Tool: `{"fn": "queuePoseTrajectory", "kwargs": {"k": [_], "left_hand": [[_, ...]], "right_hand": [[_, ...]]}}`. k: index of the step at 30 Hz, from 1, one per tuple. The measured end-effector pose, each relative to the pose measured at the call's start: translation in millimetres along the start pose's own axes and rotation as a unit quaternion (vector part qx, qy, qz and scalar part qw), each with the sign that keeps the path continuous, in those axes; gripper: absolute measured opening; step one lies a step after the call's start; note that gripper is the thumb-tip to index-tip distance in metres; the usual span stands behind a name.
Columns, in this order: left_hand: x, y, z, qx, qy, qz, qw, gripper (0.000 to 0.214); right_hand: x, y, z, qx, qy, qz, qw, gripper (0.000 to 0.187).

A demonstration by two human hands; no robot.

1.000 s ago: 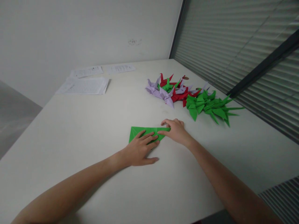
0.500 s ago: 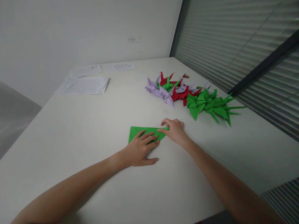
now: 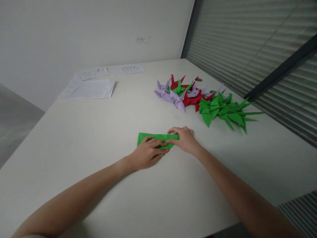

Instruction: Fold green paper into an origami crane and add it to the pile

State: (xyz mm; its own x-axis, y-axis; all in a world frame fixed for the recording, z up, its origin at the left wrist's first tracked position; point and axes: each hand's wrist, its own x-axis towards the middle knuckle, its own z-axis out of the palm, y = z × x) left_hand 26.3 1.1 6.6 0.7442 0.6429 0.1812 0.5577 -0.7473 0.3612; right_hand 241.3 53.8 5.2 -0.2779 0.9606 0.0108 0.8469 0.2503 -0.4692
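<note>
A folded piece of green origami paper lies on the white table in front of me, with crease lines near its left corner. My left hand rests on top, its fingers stretched flat across the paper and covering its lower middle. Pinched between the thumb and fingers of my right hand is the paper's right end, where the edge is folded over. Parts of the paper under both hands are hidden.
Several folded paper cranes lie in a heap at the back right: lilac, red and green. Printed sheets lie at the back left. A wall and a window blind border the table.
My left thumb, spread out to the side before, has drawn in toward the fingers. My right hand has shifted slightly left, and the paper's right end shows a wider folded flap.
</note>
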Motion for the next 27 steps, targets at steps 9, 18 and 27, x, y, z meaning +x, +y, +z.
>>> {"fn": "queuePoseTrajectory", "kwargs": {"k": [9,18,27], "left_hand": [[4,3,4.2,0.032,0.024,-0.015,0.999,0.03],[6,3,9.7,0.054,0.062,-0.031,0.996,0.022],[5,6,6.7,0.087,0.035,-0.052,0.994,0.027]], "right_hand": [[0,-1,1,-0.002,0.005,0.001,1.0,0.024],[-2,-3,-3,-0.061,0.009,-0.007,0.998,0.03],[1,6,-14,-0.068,-0.008,0.012,0.998,0.031]]}}
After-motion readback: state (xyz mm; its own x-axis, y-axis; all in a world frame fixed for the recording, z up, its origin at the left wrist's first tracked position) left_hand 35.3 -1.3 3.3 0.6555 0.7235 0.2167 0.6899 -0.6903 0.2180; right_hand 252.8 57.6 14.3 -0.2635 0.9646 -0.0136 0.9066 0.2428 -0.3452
